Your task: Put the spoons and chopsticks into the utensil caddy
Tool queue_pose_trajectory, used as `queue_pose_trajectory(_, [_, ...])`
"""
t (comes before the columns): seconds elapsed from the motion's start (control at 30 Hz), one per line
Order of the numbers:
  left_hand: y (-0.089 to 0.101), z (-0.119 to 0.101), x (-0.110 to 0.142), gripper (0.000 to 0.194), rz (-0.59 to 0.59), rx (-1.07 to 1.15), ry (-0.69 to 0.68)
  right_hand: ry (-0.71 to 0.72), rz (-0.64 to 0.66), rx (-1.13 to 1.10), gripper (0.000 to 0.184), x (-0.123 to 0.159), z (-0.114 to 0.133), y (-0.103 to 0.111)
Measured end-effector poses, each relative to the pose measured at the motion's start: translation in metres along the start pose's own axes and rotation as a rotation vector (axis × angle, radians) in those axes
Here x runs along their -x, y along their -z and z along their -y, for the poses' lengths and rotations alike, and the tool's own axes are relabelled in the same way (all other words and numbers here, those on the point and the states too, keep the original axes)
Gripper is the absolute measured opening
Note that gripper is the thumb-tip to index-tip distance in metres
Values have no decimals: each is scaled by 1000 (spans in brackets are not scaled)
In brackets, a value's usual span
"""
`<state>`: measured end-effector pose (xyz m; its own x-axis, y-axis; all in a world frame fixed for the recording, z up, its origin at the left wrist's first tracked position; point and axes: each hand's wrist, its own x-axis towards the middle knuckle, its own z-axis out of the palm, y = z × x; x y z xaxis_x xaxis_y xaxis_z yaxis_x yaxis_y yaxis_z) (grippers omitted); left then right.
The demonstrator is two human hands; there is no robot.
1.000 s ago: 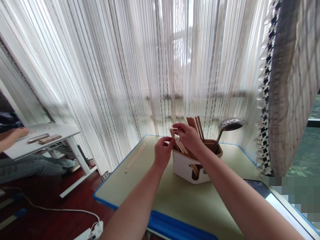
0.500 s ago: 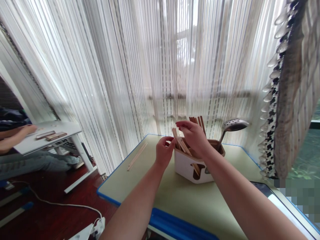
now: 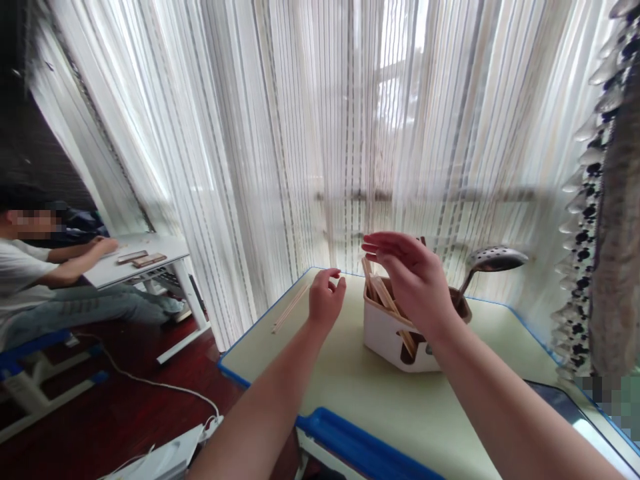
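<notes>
A white utensil holder (image 3: 387,333) stands on a pale green table with a blue rim (image 3: 345,440). Several wooden chopsticks (image 3: 383,297) lean inside it, and a perforated metal ladle (image 3: 493,259) sticks out on its right. My right hand (image 3: 413,277) hovers above the holder's left side with fingers stretched out, holding nothing. My left hand (image 3: 326,300) is a little left of the holder, fingers loosely curled and apart, empty. A pair of chopsticks (image 3: 291,308) lies on the table at the far left.
Sheer striped curtains (image 3: 300,133) hang close behind the table. A beaded heavy curtain (image 3: 607,233) hangs at the right. Another person (image 3: 45,280) sits at a white table (image 3: 145,257) on the left. A cable and power strip (image 3: 165,450) lie on the dark floor.
My right hand has let go of the chopsticks in the holder and lifted with fingers spread. My left hand has drawn away to the left. The camera has turned left.
</notes>
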<state>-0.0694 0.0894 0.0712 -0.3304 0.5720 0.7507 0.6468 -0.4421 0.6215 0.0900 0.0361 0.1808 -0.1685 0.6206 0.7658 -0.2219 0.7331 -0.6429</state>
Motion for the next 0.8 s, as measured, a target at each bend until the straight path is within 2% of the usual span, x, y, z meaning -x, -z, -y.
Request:
queue_pose_trajectory(0.1, [34, 37, -8, 21, -2, -179, 11, -111, 36, -123, 17, 7, -7, -19])
queue_pose_trajectory(0.17, [55, 61, -6, 20, -90, -312, 52, -188, 103, -150, 16, 16, -18, -34])
queue_pose_trajectory(0.23, [69, 78, 0, 24, -104, -425, 122, -234, 160, -120, 16, 29, -36, -51])
queue_pose_trajectory(0.27, [72, 84, 4, 26, -62, -480, 154, -242, 177, -89, 17, 38, -49, -58])
queue_pose_trajectory(0.4, [65, 89, 16, 31, 195, -761, 202, -267, 247, 114, 22, 77, -108, -80])
queue_pose_trajectory(0.5, [56, 89, 20, 26, 332, -923, 266, -315, 262, 198, 23, 95, -142, -84])
queue_pose_trajectory(0.63, [54, 89, 21, 25, 405, -973, 216, -378, 213, 189, 27, 96, -159, -80])
queue_pose_trajectory(0.8, [53, 88, 18, 30, 382, -942, 189, -433, 180, 202, 32, 90, -162, -76])
